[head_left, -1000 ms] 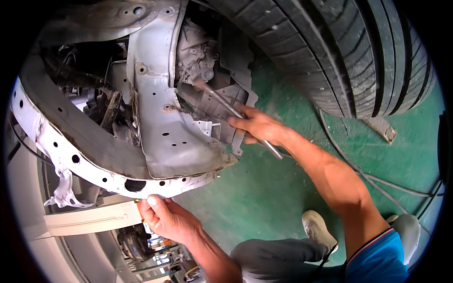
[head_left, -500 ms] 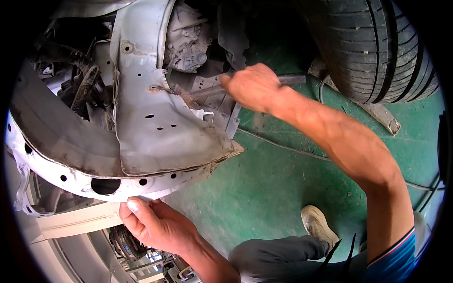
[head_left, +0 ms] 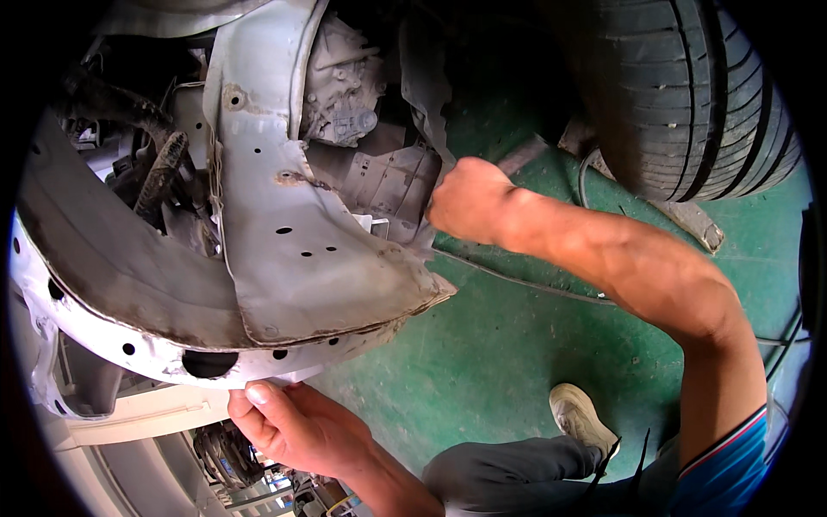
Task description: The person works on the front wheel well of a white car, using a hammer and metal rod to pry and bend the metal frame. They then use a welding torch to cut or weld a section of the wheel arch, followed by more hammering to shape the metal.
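My left hand (head_left: 306, 426) is closed on the white, hole-punched lower flange (head_left: 151, 358) of a bare car body panel, thumb uppermost. Above that flange lies a grey sheet-metal section (head_left: 310, 276) with a torn, rusted edge and several holes. My right hand (head_left: 474, 198) is closed in a fist on a metal bar (head_left: 525, 153), beside that section’s right edge. The bar’s far end sticks out up and right; its other end is hidden or blurred. Behind are a grey cast housing (head_left: 336, 86) and dark hoses (head_left: 164, 164).
A large tyre (head_left: 672, 95) fills the upper right, with a worn wooden board (head_left: 689, 224) beneath it. Cables (head_left: 543, 283) cross the green floor (head_left: 491, 362). Beige panels (head_left: 129, 414) and mechanical parts (head_left: 228, 452) lie at lower left. My shoe (head_left: 577, 414) is at bottom right.
My right hand and the bar swung up and levelled, then came down again, the bar now tilting up to the right. My left hand still holds the flange. The view has shifted.
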Tool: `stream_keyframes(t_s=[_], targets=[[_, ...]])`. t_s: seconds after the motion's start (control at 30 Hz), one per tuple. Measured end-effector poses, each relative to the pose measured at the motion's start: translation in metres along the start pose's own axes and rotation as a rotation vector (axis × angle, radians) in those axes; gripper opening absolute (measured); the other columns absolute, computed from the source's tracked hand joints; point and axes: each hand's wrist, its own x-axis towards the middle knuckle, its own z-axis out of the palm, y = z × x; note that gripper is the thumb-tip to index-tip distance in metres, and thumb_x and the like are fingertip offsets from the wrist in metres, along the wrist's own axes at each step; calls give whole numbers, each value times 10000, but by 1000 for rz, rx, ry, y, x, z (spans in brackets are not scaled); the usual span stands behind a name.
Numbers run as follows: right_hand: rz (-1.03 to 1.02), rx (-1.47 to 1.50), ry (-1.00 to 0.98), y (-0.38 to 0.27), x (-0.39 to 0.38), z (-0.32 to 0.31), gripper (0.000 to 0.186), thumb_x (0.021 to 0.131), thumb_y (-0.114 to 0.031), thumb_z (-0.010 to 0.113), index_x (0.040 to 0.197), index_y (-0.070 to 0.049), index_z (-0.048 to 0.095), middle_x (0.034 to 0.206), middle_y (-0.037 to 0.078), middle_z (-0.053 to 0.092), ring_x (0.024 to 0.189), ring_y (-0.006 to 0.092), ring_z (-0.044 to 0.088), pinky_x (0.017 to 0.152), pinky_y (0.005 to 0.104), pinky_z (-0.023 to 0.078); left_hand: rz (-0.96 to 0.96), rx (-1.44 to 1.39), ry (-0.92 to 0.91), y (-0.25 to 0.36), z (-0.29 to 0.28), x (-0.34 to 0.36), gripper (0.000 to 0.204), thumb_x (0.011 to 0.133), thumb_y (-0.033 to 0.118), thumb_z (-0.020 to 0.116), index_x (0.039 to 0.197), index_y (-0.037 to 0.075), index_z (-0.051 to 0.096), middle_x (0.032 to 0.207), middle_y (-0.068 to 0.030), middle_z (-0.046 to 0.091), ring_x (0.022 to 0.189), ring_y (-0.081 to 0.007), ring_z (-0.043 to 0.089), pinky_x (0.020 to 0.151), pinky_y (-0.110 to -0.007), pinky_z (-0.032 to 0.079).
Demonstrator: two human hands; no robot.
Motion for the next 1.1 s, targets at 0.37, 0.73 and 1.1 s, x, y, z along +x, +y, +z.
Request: stream_keyframes(t_s=[0.37, 0.73, 1.1], targets=[[141, 228, 94, -9, 0, 12, 192, 877, -201, 590, 1011, -126, 705, 844, 112, 720, 825, 300, 711, 691, 432, 551, -13, -26, -10, 0, 1, 1, 199, 1020, 231, 570, 1051, 35, 551, 951, -6, 571, 828, -70, 471, 724, -243, 391], [303, 458, 211, -4, -2, 13, 169, 844, -134, 585, 930, -103, 728, 888, 138, 728, 883, 296, 718, 749, 419, 557, -21, 44, 66, 9, 7, -3, 224, 1031, 250, 549, 1078, 32, 541, 971, -11, 560, 845, -67, 463, 720, -237, 382], [420, 522, 279, 29, -11, 5, 175, 844, -125, 583, 952, -77, 713, 935, 146, 723, 894, 332, 704, 750, 455, 563, -38, 62, -10, 5, 0, -2, 243, 1028, 253, 550, 1080, 16, 537, 983, -42, 571, 904, -127, 507, 819, -302, 426]])
